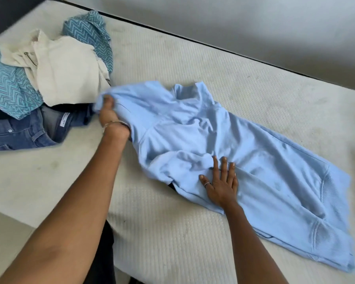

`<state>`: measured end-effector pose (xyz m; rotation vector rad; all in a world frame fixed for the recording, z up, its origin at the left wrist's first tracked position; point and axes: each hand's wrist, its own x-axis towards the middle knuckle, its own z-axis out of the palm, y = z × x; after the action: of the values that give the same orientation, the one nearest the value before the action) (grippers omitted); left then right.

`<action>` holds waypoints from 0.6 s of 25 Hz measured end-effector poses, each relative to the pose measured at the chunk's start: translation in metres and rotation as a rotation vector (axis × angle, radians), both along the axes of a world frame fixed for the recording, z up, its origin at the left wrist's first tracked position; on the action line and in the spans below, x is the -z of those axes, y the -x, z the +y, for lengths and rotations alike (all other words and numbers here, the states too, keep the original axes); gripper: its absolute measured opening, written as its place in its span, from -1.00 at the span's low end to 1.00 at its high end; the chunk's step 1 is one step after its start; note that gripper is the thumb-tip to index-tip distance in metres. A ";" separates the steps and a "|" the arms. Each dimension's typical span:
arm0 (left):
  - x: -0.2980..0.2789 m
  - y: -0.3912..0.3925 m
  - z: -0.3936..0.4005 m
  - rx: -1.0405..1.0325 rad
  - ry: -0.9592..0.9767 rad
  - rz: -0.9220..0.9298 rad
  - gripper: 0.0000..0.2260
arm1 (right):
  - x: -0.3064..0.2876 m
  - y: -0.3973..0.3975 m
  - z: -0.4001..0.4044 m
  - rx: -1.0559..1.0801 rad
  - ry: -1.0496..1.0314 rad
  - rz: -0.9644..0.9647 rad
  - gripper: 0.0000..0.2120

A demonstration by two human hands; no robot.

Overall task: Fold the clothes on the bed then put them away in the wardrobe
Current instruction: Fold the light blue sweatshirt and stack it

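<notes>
A light blue sweatshirt (244, 144) lies spread diagonally across the white mattress (193, 58), its ribbed hem toward the lower right. My left hand (109, 115) grips a bunched part of the sweatshirt at its upper left end and holds it slightly off the bed. My right hand (221, 181) lies flat with fingers spread, pressing the middle of the sweatshirt near its front edge, beside a crumpled sleeve (180, 162).
A pile of unfolded clothes sits at the left: a cream garment (66, 72), a teal zigzag-patterned fabric (8, 89) and blue jeans (19, 132). A grey wall (254, 23) runs behind the bed. The mattress's near edge (115, 232) is in front of me.
</notes>
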<state>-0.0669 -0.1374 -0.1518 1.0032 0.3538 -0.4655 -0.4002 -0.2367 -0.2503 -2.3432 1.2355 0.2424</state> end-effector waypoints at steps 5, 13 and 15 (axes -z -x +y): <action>-0.013 -0.026 0.052 -0.029 -0.171 -0.310 -0.44 | -0.005 -0.003 -0.004 -0.011 -0.066 0.038 -0.23; 0.006 0.072 0.058 0.284 -1.286 -1.127 -0.55 | -0.010 -0.006 -0.005 -0.019 -0.115 0.046 -0.23; 0.023 0.110 0.047 0.988 -1.347 -1.366 -0.51 | -0.016 -0.005 -0.007 -0.038 -0.137 0.033 -0.21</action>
<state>-0.1766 -0.0902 -0.1751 2.5269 -1.3234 -0.2456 -0.3950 -0.2442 -0.2343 -2.2550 1.1525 0.3684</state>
